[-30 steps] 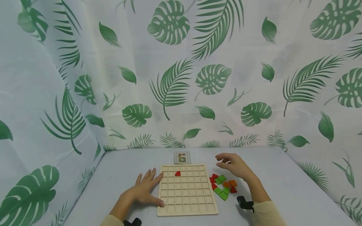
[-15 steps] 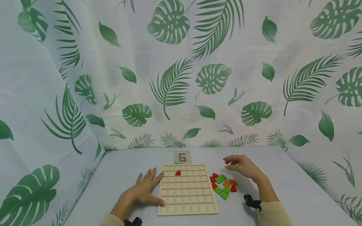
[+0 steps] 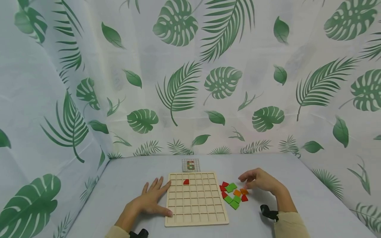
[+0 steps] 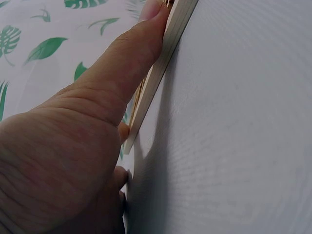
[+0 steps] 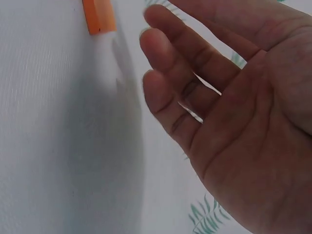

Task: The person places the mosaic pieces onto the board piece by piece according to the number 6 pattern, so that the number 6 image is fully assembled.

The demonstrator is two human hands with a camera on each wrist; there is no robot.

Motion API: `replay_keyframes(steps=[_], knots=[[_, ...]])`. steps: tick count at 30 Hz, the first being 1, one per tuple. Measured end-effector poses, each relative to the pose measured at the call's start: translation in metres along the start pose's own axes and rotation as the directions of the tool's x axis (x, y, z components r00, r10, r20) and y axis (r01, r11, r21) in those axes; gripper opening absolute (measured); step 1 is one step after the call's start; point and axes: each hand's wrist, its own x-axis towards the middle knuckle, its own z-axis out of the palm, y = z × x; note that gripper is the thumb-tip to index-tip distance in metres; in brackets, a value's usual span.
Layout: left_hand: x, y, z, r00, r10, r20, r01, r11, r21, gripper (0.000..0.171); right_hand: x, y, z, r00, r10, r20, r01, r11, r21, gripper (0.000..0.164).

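A pale wooden grid board [image 3: 196, 201] lies on the table with one red rounded piece [image 3: 186, 182] in an upper cell. My left hand [image 3: 151, 200] rests at its left edge, fingers spread and thumb on the lower left rim; the left wrist view shows the thumb [image 4: 126, 63] over that rim. Right of the board are loose flat pieces: green tiles [image 3: 234, 205], red ones [image 3: 244, 198] and orange tiles [image 3: 237, 193]. My right hand [image 3: 263, 181] hovers by an orange tile [image 5: 99, 17] with loosely bent fingers and holds nothing visible.
A small gridded card [image 3: 190, 165] with a coloured figure like a 6 lies behind the board. The white table [image 3: 125, 172] meets a leaf-patterned cloth [image 3: 226, 109] at the back and sides.
My right hand has moved rightward, then down closer to the orange tiles. The left hand stays on the board's edge, and the pieces keep their places.
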Motion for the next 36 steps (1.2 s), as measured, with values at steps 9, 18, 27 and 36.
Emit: replay_keyframes(steps=[9, 18, 27, 36], knots=[[-0.001, 0.000, -0.001, 1.000, 0.007, 0.001, -0.007, 1.000, -0.007, 0.124, -0.003, 0.009, -0.004, 0.989, -0.052, 0.136, 0.041, 0.996, 0.083, 0.028], [-0.001, 0.000, -0.001, 1.000, 0.009, 0.003, -0.009, 1.000, -0.010, 0.124, 0.002, 0.017, 0.001, 0.992, -0.015, 0.121, 0.010, 0.999, 0.038, 0.026], [0.000, 0.003, -0.003, 1.000, 0.010, 0.009, -0.010, 1.000, -0.019, 0.124, 0.003, 0.012, 0.002, 0.994, -0.051, 0.094, 0.055, 0.998, -0.036, 0.024], [-0.001, 0.001, -0.001, 1.000, 0.011, 0.010, -0.011, 1.000, -0.006, 0.123, 0.006, 0.007, 0.008, 0.998, -0.061, -0.011, 0.061, 0.997, 0.035, 0.013]])
